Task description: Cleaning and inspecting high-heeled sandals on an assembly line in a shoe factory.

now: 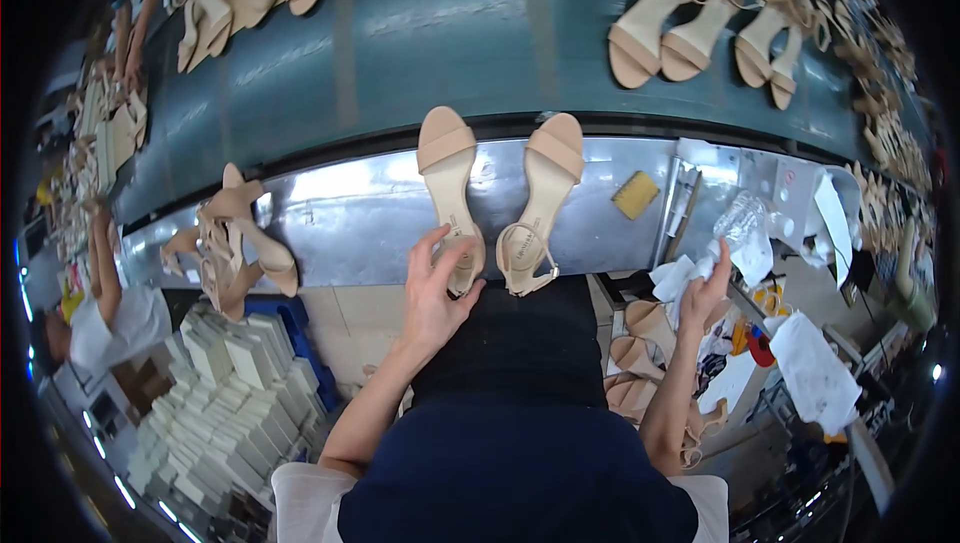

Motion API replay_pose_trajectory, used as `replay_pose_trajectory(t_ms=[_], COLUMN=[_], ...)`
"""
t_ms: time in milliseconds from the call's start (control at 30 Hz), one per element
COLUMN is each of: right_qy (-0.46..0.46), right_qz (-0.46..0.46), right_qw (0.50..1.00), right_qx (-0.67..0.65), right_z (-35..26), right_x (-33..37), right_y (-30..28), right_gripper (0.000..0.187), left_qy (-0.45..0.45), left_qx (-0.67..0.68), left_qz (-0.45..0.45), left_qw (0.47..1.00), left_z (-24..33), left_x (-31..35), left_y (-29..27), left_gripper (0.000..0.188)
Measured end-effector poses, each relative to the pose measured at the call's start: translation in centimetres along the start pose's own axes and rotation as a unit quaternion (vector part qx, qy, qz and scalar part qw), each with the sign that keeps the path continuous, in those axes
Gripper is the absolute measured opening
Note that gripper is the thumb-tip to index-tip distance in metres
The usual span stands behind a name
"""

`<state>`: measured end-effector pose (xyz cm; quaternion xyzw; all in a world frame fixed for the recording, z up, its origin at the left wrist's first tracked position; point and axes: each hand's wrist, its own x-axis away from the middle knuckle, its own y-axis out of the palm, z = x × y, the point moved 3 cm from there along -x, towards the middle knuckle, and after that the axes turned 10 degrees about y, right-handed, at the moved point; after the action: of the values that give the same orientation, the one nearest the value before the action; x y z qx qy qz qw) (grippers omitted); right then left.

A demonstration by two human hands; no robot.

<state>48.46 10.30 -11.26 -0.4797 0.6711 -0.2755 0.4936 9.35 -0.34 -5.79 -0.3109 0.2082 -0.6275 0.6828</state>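
Note:
A pair of beige ankle-strap sandals lies on the metal ledge in front of me, toes pointing away. My left hand (437,295) grips the left sandal (447,183) at its heel end, fingers over the insole and thumb at the side. Just right of it, untouched, rests the right sandal (545,193), its ankle strap standing up in a loop. Out to the right, my right hand (706,291) has a crumpled white cloth (672,279) against its palm side, seemingly held; its index finger points up beside a clear plastic bottle (742,218).
A yellow sponge (635,195) sits on the metal ledge (345,213). Several sandals (235,233) are heaped at the ledge's left. Beyond runs a green conveyor belt (440,23) carrying more sandals (660,28). White boxes (220,393) are stacked low left; a co-worker (110,313) is at far left.

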Motion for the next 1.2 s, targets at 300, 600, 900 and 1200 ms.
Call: replay_pose_trajectory(t_ms=[300, 600, 900, 1200], right_qy=[0.482, 0.254, -0.129, -0.244], right_qz=[-0.154, -0.309, -0.666, -0.778], right_qw=[0.798, 0.902, 0.704, 0.57], right_qx=[-0.327, -0.159, -0.211, -0.097], right_z=[10.1, -10.2, -25.0, -31.6], right_x=[-8.9, -12.2, -7.3, -3.6], right_y=[-0.2, -1.5, 12.6, 17.5], right_gripper=[0.038, 0.052, 0.049, 0.026], left_qy=[0.084, 0.097, 0.043, 0.026], left_qx=[0.002, 0.029, 0.059, 0.092], left_qz=[0.059, 0.048, -0.022, 0.016], left_qw=[0.995, 0.994, 0.997, 0.995], left_z=[-0.2, 0.0, 0.3, 0.4], left_x=[1.4, 0.6, 0.5, 0.9], left_y=[1.4, -0.3, -1.5, -0.9], left_gripper=[0.032, 0.028, 0.034, 0.024])
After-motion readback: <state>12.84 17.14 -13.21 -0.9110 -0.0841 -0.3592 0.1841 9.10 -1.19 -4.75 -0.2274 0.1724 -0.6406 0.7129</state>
